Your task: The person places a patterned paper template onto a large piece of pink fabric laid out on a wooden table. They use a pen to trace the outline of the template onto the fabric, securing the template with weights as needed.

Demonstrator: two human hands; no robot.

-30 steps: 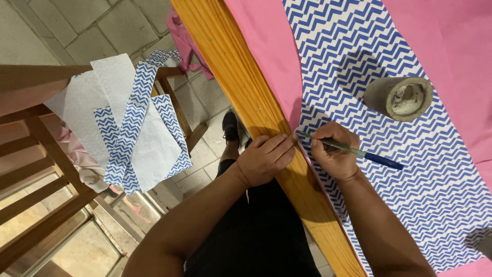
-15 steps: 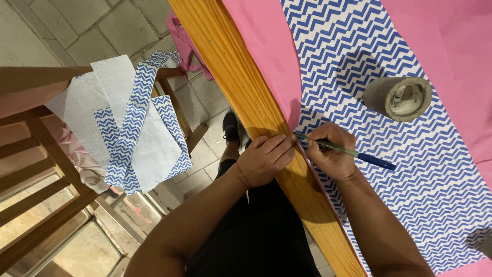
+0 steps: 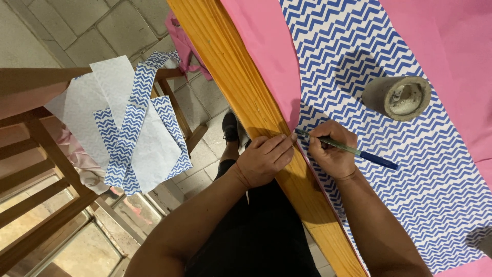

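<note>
My right hand point(image 3: 333, 151) grips a green pen with a blue cap point(image 3: 359, 152), its tip touching the near edge of a blue-and-white zigzag fabric point(image 3: 379, 169). That fabric lies over a pink sheet point(image 3: 261, 56) on a wooden table point(image 3: 230, 61). Resting on the table's edge, my left hand point(image 3: 264, 159) has its fingertips pressed on the fabric's edge right beside the pen tip. It holds nothing.
A grey cylindrical weight point(image 3: 397, 97) stands on the fabric beyond my right hand. At the left a wooden chair point(image 3: 46, 205) carries cut pieces of the same zigzag fabric point(image 3: 128, 128). Pink cloth point(image 3: 184, 46) hangs below the table's edge. The floor is tiled.
My right hand and the pen have slid a little along the fabric's edge. The left hand stays pressed in the same spot.
</note>
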